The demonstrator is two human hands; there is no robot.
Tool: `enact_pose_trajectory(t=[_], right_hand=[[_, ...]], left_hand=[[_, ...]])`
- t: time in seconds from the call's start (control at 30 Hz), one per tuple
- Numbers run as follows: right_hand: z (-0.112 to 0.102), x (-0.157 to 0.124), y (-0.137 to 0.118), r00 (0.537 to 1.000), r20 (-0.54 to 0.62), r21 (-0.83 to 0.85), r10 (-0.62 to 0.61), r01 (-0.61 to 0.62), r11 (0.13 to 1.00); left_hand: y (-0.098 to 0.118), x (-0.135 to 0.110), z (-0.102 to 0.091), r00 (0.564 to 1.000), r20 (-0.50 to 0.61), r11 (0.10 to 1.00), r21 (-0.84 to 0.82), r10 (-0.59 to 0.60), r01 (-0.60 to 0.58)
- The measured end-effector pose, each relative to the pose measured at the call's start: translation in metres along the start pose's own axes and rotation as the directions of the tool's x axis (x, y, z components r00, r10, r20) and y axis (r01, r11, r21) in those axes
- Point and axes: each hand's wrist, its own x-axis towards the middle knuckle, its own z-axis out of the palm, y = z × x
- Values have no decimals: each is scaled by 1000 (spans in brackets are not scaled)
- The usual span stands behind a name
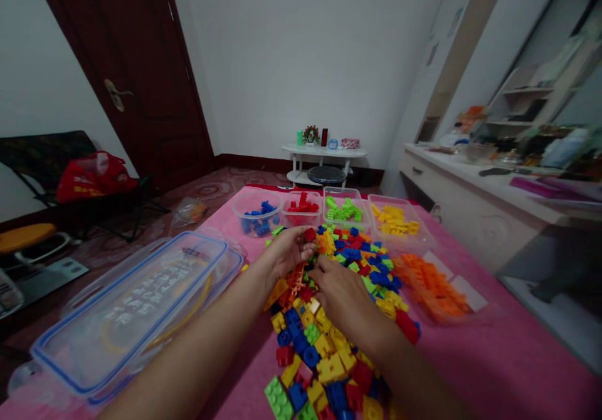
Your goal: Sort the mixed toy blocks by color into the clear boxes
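My left hand (pixel 290 251) is over the far part of a heap of mixed plastic building blocks (pixel 332 363), its fingers closed on a red block (pixel 310 234). My right hand (pixel 341 289) reaches into the middle of the heap with its fingers bent together; whatever they grip is hidden. Red, blue, yellow, green and orange pieces lie around both hands. An orange piece with a lattice shape (pixel 296 279) rests between the left wrist and the right fingers.
Along the far edge stand tubs of blue pieces (pixel 258 219), red pieces (pixel 301 205), green pieces (pixel 343 210) and yellow pieces (pixel 395 219). A tray of orange pieces (pixel 435 288) is at right. A blue-rimmed lidded box (pixel 141 310) occupies the left of the pink cloth (pixel 512 357).
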Motion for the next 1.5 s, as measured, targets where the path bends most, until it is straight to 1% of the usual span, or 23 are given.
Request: enact_pose_trajectory(t=[0.07,0.1,0.2,0.23,0.3,0.37,0.4,0.47,0.57,0.63,0.67,0.73,0.77,0.8,0.83,0.9,1.0,1.1,1.2,1.27,1.33,1.4,1.5], right_hand=[[1,0,-2,1000,-11,0,21,-21,1000],[1,1,-1,999,-18,20,31,-30,999],[2,6,7,992,-100,183,79,-60,981],[2,7,10,982,-151,262,116,-73,962],[2,11,19,943,-243,422,228,-109,900],[3,15,25,904,-283,545,322,-125,829],[4,16,27,895,-284,588,343,-120,800],[8,18,30,905,-266,627,331,-98,773],[16,18,30,923,-256,630,289,-68,774],[19,18,30,924,-239,681,300,-61,729],[20,19,31,920,-215,734,326,-68,676],[17,23,35,914,-140,833,381,-99,544],[13,28,38,912,-107,861,396,-114,495],[8,34,41,909,-86,875,407,-126,467],[2,42,45,908,-75,878,412,-136,460],[-12,65,51,910,-74,863,409,-147,483],[-29,108,56,926,-98,834,365,-124,538],[-35,147,57,925,-135,824,356,-95,559],[-36,167,58,907,-198,802,372,-68,593],[-36,167,59,902,-230,767,365,-63,639],[-35,155,59,913,-239,711,330,-67,700],[-32,138,59,930,-226,651,290,-77,755],[-19,108,58,955,-169,525,243,-122,842]], left_hand=[[-4,5,-3,1000,5,997,-72,-12,12],[-7,7,-4,1000,8,997,-80,15,-14],[-16,8,-7,982,61,983,1,181,-181],[-19,7,-7,971,83,973,33,224,-227],[-25,7,-6,954,112,952,97,278,-289],[-30,6,-4,940,136,928,167,313,-333],[-32,6,-3,933,151,914,199,328,-353],[-35,6,0,916,200,888,242,348,-391],[-37,5,2,895,255,865,262,365,-427],[-38,4,3,887,231,850,266,401,-454],[-38,4,2,882,195,842,267,429,-468],[-37,3,0,869,92,832,252,487,-494],[-36,4,-1,860,35,834,228,509,-503],[-36,4,-3,853,-18,840,190,521,-509],[-36,6,-6,851,-64,849,143,521,-509],[-36,9,-10,856,-131,866,46,500,-498],[-37,13,-15,870,-161,879,-27,466,-476],[-38,14,-16,877,-156,886,-28,454,-464],[-39,14,-16,877,-156,886,-29,454,-463],[-39,14,-16,873,-155,881,-36,462,-472],[-39,14,-16,868,-156,874,-44,472,-483],[-38,13,-16,862,-159,868,-50,481,-494],[-38,12,-15,853,-170,860,-49,493,-507]])
